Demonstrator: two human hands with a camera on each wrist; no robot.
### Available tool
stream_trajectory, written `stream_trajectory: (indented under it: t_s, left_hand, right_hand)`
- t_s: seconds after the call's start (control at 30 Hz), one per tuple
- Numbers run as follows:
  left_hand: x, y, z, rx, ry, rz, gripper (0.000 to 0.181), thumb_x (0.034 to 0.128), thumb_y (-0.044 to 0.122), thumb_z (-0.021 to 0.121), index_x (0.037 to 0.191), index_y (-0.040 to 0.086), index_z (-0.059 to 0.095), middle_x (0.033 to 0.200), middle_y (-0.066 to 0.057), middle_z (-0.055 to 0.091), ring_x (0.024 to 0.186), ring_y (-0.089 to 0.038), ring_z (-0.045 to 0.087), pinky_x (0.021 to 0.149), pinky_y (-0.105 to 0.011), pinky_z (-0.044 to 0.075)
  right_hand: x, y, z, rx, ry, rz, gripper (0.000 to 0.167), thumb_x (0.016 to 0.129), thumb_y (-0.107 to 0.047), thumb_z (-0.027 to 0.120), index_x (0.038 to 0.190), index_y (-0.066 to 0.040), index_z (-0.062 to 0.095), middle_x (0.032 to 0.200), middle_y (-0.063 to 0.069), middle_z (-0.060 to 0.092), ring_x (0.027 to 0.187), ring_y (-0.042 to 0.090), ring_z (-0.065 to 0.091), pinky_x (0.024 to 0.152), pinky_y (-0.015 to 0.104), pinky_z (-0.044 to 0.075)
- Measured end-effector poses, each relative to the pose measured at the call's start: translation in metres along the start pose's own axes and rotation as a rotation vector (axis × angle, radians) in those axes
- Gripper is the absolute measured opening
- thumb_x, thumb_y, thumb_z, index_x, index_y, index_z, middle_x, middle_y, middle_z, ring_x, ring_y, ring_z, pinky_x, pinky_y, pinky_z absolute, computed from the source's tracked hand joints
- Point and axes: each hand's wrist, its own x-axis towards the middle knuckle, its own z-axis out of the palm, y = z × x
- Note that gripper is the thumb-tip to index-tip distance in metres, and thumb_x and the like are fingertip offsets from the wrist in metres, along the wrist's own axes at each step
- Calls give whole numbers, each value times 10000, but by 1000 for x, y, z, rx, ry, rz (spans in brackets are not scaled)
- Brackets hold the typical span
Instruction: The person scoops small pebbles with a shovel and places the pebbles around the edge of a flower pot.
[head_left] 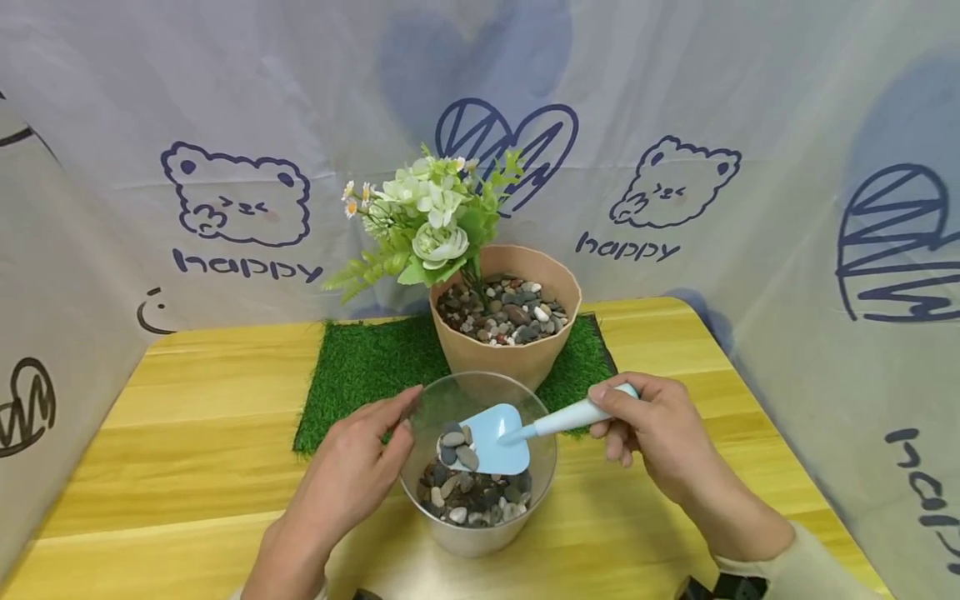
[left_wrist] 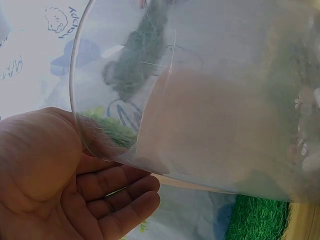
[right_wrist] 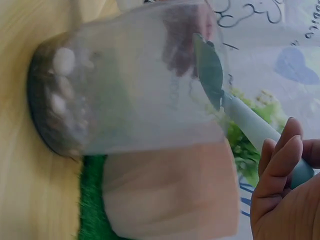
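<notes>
My right hand [head_left: 656, 429] grips the white handle of a light-blue toy shovel [head_left: 491, 446]. Its blade, loaded with several smooth grey pebbles [head_left: 459, 447], hovers inside the upper part of a clear plastic container [head_left: 480, 542]. More pebbles [head_left: 480, 504] lie over dark material at the container's bottom. Against the container's left rim rests my left hand [head_left: 352, 462]; in the left wrist view its fingers [left_wrist: 120, 185] are loosely extended beside the clear wall. Behind the container stands a terracotta-coloured pot [head_left: 502, 358] holding pebbles and artificial white-and-green flowers [head_left: 435, 217].
The pot stands on a green artificial-grass mat [head_left: 360, 375], on a yellow wood-grain table [head_left: 210, 433]. Pale fabric [head_left: 360, 108] printed with bears and hearts hangs behind and on both sides. The flowers lean left over the pot's rim.
</notes>
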Motion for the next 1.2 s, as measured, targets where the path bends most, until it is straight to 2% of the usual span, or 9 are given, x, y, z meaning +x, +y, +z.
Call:
stream_trajectory:
  t_s: [0.13, 0.27, 0.37, 0.47, 0.6, 0.7, 0.83, 0.97, 1.2]
  left_hand:
    - [0, 0, 0, -3, 0, 0, 445, 1061, 200, 573, 1505, 200, 605, 1455, -86, 662, 1024, -205, 663, 880, -421, 573]
    - [-1, 0, -1, 2, 1, -9, 446, 1059, 191, 578, 1504, 208, 607, 1456, -83, 662, 987, -197, 656, 856, -413, 566]
    - [-1, -2, 0, 6, -2, -14, 446, 1061, 198, 574, 1506, 207, 606, 1456, -88, 661, 1037, -211, 676, 919, -464, 593]
    - [-2, -4, 0, 8, -6, -21, 448, 1062, 205, 574, 1509, 203, 602, 1460, -90, 657, 1073, -222, 677, 945, -472, 590]
    - [-3, -5, 1, 10, -2, -26, 450, 1060, 204, 577, 1509, 197, 602, 1463, -93, 654, 1026, -215, 665, 885, -424, 568]
    - [-3, -5, 0, 8, 0, -26, 449, 1059, 202, 579, 1507, 195, 604, 1457, -92, 659, 1062, -214, 673, 898, -434, 572]
    - [-2, -4, 1, 5, -4, -29, 446, 1060, 203, 582, 1506, 196, 606, 1452, -87, 663, 1061, -206, 670, 896, -426, 568]
    - [-1, -4, 2, 4, -6, -26, 445, 1058, 206, 584, 1503, 191, 610, 1447, -86, 666, 1005, -194, 659, 881, -410, 567]
    - [2, -3, 1, 7, 3, -9, 444, 1056, 212, 585, 1499, 190, 614, 1444, -86, 668, 1110, -215, 685, 927, -448, 588]
  right_hand:
    - [9, -17, -13, 85, 72, -83, 198, 1046, -133, 651, 897, -51, 752, 634, 23, 696, 427, 86, 580, 397, 213, 472]
    - [29, -39, -28, 140, 151, -147, 188, 1034, -133, 674, 891, -39, 753, 628, 35, 696, 424, 86, 578, 390, 204, 476]
    - [48, -53, -35, 106, 216, -159, 191, 1029, -164, 688, 979, 20, 704, 651, 41, 697, 448, 94, 588, 412, 202, 497]
    - [69, -64, -38, 2, 298, -150, 263, 1026, -212, 693, 1055, 47, 657, 659, 25, 700, 467, 89, 602, 435, 204, 522]
    - [99, -70, -34, -113, 378, -152, 284, 1013, -224, 691, 1079, 52, 667, 638, 6, 700, 467, 78, 624, 449, 220, 547]
    - [119, -67, -29, -195, 400, -173, 300, 1017, -234, 677, 1085, 59, 678, 634, 1, 698, 480, 79, 651, 483, 242, 584]
    - [134, -60, -23, -283, 411, -185, 334, 1030, -260, 662, 1093, 68, 673, 641, -1, 696, 504, 83, 675, 532, 271, 620]
    - [139, -57, -19, -309, 410, -179, 339, 1029, -260, 667, 1086, 74, 677, 644, 9, 695, 506, 89, 680, 541, 274, 625]
    - [143, -58, -17, -319, 413, -174, 351, 1036, -276, 655, 1094, 69, 687, 653, 15, 704, 510, 92, 686, 551, 286, 632]
